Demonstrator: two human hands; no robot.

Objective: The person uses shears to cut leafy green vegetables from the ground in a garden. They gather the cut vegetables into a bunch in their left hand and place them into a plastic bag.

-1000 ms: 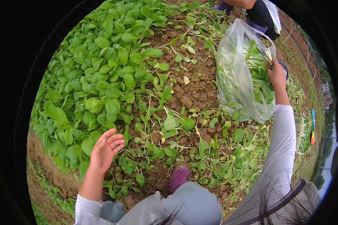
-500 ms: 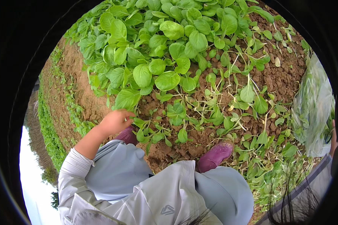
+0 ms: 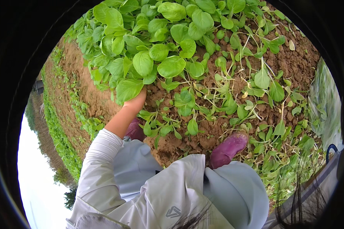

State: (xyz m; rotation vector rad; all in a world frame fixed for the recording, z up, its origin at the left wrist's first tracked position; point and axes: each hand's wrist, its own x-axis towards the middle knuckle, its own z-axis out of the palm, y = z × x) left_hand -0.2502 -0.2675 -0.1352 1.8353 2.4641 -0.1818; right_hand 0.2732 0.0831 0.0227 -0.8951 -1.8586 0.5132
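My left hand reaches in under the leaves at the near edge of a dense patch of leafy green plants. A broad bright leaf covers the fingers, so their grip is hidden. The wrist and the grey sleeve show plainly. My right hand is out of view; only its grey sleeve shows at the lower right. Near that sleeve's end is a dark blue loop, its kind unclear. Beside it, a clear plastic bag with greens inside stands at the right edge.
Two purple boots rest on the brown soil. Between the patch and the boots grow sparse small plants. Loose leaves and stems litter the ground at the right. A bare dirt strip and further green rows run along the left.
My left hand has moved forward from beside the boot to under the leaves. The right hand, seen before at the bag's edge, has gone out of view. The whole view has shifted slightly.
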